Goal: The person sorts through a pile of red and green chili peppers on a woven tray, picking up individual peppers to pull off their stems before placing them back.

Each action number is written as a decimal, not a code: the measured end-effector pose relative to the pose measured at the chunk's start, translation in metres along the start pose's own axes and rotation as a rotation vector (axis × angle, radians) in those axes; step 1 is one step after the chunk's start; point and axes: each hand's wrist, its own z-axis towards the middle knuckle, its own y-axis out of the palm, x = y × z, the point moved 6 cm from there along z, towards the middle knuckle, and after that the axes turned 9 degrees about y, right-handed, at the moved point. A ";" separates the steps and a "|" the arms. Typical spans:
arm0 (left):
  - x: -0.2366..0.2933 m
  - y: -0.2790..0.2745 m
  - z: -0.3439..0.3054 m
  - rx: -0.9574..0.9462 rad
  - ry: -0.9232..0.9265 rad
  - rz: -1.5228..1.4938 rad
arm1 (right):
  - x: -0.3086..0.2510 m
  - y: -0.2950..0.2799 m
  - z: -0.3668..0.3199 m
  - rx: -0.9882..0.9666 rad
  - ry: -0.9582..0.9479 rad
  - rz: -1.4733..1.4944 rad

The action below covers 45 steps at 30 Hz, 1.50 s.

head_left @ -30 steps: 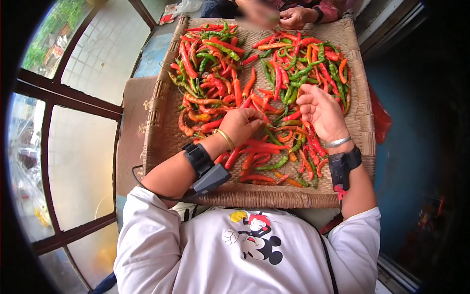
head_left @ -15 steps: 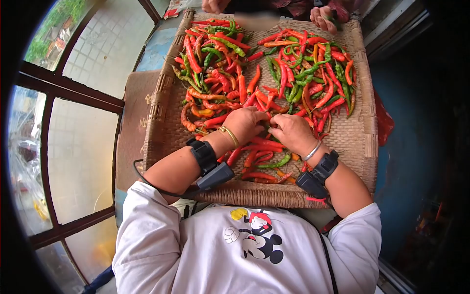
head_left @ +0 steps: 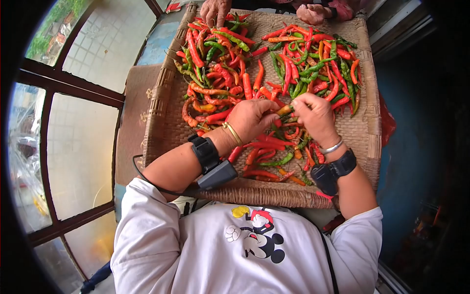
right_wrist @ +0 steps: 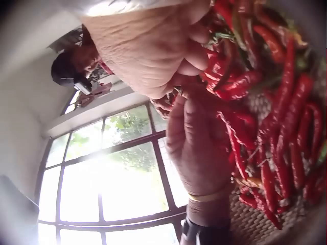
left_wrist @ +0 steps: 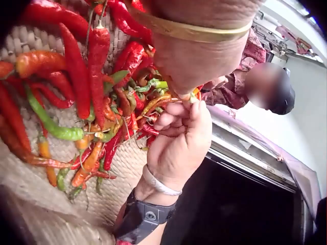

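In the head view, an orange-green chili pepper (head_left: 284, 110) spans the short gap between the two hands, above the middle of a woven tray (head_left: 367, 142). My left hand (head_left: 250, 120) grips its body between thumb and fingers. At the other end, the stem, my right hand (head_left: 317, 117) pinches with thumb and forefinger. The left wrist view shows the right hand (left_wrist: 179, 132) with its other fingers curled, and a small bit of the pepper (left_wrist: 195, 94) at the fingertips. From the right wrist, the left hand (right_wrist: 199, 143) appears with thumb and forefinger together.
Red and green chilies lie in a left pile (head_left: 220, 73) and a right pile (head_left: 318, 63), with a smaller heap (head_left: 267, 161) near the front rim. Across the tray, another person's hand (head_left: 215, 12) reaches into the left pile; their other hand (head_left: 313, 13) rests at the far edge.
My right hand came from the right pile to meet the left, then shifted slightly right, with the orange-green chili now visible between them. The other person's hand moved onto the left pile.
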 end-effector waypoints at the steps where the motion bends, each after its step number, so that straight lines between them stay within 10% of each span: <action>1: -0.003 0.001 -0.001 0.001 0.000 -0.001 | 0.003 -0.004 0.000 -0.033 0.112 0.097; 10: -0.002 0.007 -0.003 -0.139 -0.014 0.065 | -0.006 -0.042 0.002 -0.005 0.060 0.385; 19: -0.006 0.016 -0.006 -0.274 0.058 0.285 | -0.004 -0.118 0.004 0.512 -0.041 0.437; 33: -0.005 0.042 -0.015 -0.575 0.499 0.765 | -0.046 -0.018 -0.050 0.010 -0.112 -0.269; 45: -0.015 0.047 -0.005 -0.650 0.310 0.936 | 0.014 0.016 -0.045 -0.082 -0.254 -0.743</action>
